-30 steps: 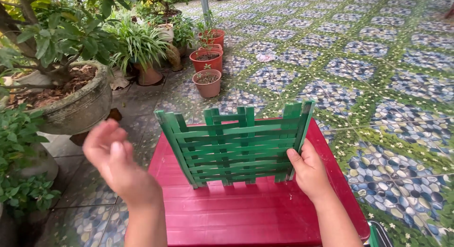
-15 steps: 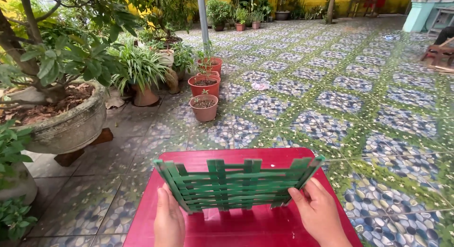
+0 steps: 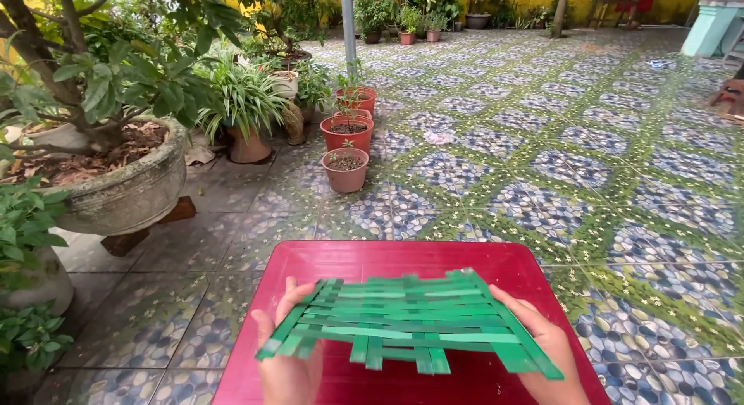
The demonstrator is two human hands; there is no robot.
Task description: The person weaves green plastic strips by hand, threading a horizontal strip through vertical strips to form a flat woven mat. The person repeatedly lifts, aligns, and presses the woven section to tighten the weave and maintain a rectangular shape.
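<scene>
The woven green mat (image 3: pixel 407 320) covers most fingers of both hands, left (image 3: pixel 288 366) and right (image 3: pixel 549 357), whose wrists run off the bottom edge. The red surface (image 3: pixel 403 258) is cut off there too. At the upper right, a stool (image 3: pixel 728 95) is cropped.

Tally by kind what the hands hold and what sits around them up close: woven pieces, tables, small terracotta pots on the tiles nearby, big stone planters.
Green woven strip mat, held by left hand and right hand: 1
Red table: 1
Small terracotta pots in a row: 3
Large stone planter: 1
Total: 6
</scene>
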